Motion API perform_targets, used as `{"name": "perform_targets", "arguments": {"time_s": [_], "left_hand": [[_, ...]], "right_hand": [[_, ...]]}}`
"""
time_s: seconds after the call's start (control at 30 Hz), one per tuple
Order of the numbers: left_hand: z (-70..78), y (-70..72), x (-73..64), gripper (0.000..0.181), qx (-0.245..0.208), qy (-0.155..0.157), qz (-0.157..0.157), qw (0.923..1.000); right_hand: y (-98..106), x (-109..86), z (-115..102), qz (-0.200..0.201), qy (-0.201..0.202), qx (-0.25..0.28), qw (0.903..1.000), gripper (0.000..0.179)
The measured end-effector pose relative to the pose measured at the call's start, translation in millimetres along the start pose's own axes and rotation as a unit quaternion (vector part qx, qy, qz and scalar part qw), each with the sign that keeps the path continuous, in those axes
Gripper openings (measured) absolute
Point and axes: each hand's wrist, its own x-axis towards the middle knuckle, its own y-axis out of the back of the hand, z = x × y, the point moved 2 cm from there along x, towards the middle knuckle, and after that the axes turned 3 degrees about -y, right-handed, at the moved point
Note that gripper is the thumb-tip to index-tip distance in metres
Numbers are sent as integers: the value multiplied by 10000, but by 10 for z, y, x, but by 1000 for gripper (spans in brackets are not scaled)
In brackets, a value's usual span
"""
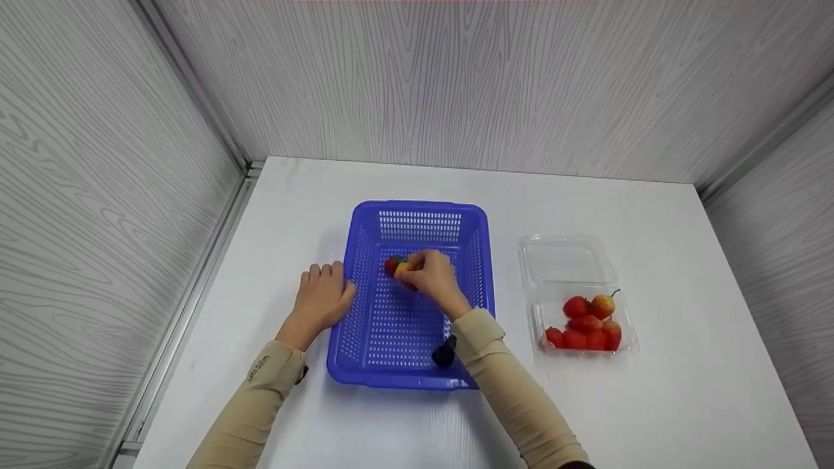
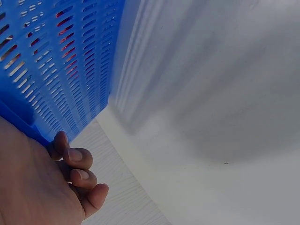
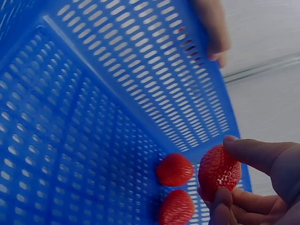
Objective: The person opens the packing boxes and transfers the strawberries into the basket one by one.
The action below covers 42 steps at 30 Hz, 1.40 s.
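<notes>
A blue perforated plastic basket stands on the white table. My left hand grips its left rim, with the thumb over the edge and curled fingers outside the wall. Over the basket's inside, my right hand pinches a red strawberry between thumb and fingers. Close by, two more strawberries lie on the basket floor in the right wrist view, one strawberry above another strawberry. From the head, the right hand partly covers this group.
Right of the basket, a clear plastic clamshell box lies with its lid folded back. Several red and yellowish fruits fill its tray. A black piece hangs under the right cuff, over the basket. Wood-grain panels border the table.
</notes>
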Motion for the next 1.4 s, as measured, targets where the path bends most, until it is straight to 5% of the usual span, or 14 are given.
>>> {"name": "perform_targets", "arguments": {"time_s": [0.23,0.67,1.4], "left_hand": [[-1,1,-3,40,87,43,-51,9999],[14,-14,-11,39,21,38,-68,10000],[13,19,9,35,4,28,-66,10000]], "right_hand": [[-235,60,102,-260,405,-819,9955,24],[-474,96,250,-517,310,-638,9961,31],[-394,58,172,-579,340,-932,9934,26]]}}
